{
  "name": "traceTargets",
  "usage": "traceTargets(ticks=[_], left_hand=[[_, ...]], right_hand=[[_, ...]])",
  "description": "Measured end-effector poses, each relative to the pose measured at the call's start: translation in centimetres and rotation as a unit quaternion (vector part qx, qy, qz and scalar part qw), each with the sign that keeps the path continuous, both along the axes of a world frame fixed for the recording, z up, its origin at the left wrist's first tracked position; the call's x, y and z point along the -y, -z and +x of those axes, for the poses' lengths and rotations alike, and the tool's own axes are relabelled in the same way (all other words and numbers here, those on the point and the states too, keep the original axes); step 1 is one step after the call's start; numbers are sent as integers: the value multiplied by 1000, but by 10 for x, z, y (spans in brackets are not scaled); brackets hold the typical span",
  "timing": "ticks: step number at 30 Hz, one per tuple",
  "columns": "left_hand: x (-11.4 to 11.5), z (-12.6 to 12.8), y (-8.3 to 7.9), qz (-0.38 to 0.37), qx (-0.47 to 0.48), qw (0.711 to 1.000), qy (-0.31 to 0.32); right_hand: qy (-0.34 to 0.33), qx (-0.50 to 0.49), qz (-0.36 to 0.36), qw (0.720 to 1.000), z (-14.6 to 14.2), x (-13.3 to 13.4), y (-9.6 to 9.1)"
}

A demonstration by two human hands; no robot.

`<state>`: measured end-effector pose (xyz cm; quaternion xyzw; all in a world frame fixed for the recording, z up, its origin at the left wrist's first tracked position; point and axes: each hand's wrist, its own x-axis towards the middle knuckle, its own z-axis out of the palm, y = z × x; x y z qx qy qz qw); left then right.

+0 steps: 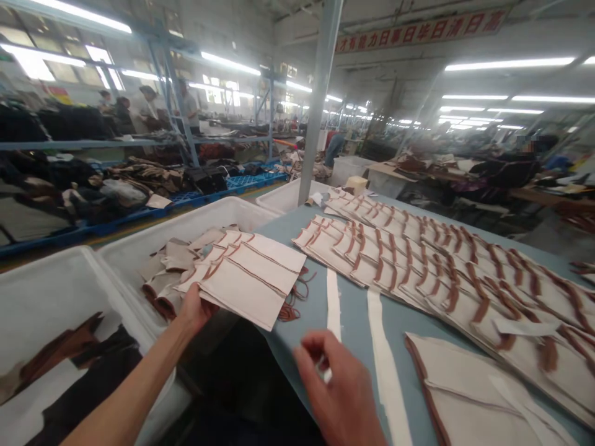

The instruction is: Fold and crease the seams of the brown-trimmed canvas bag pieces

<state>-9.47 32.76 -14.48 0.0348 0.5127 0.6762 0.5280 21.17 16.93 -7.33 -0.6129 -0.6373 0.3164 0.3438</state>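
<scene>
Along the left edge of the blue-grey table [356, 322], our left hand [198, 310] grips flat cream fabric panels with brown edging [251, 282], partly above a white plastic bin [123, 272]. Nearer and to the right, our right hand [341, 387] curls inward; we cannot tell whether it holds anything. Similar overlapping panels [409, 263] lie farther right.

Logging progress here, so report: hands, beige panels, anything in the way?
Left hand gripping beige panels. Right hand curled, apart from panels, grip unclear. Brown cords close by on table.
</scene>
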Motion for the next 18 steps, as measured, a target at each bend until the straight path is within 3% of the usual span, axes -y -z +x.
traceTargets(ticks=[4, 7, 10, 13, 18], left_hand=[[0, -10, 13, -8, 27, 1000, 11], [-1, -9, 21, -10, 48, 999, 15], [-3, -9, 24, 0, 66, 997, 26], [-3, -9, 20, 27, 79, 995, 45], [12, 9, 13, 94, 66, 991, 63]], right_hand=[[-62, 220, 32, 973, -47, -98, -13], [-90, 273, 36, 957, -79, -141, -2], [-114, 307, 25, 945, -97, -164, 20], [-138, 319, 20, 937, -97, -177, 36], [-152, 313, 9, 937, -84, -194, 43]])
